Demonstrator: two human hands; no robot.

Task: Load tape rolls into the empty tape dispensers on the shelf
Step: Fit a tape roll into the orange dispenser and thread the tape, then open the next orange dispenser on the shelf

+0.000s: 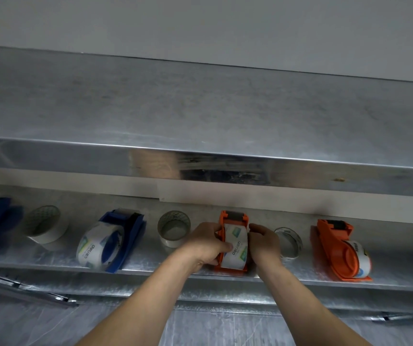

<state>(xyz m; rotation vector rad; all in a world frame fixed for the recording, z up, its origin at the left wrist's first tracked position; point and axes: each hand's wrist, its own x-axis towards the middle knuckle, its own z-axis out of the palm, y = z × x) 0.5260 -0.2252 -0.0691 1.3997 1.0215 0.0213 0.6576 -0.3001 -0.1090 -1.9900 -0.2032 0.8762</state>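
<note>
Head view: your left hand (204, 244) is curled round the left side of the orange dispenser (234, 217), thumb on the tape roll (235, 245) seated in it. Your right hand (263, 242) curls round the roll's right side. The dispenser sits on the galvanised shelf (150, 264), matte and mottled. The roll is glossy with a printed white wrap.

Plain grey wall (200, 23) is seen behind. Upper shelf (150, 103) galvanised, smudged; reflections are caught in its front lip (75, 161). Lower shelf (150, 262) likewise metal.
</note>
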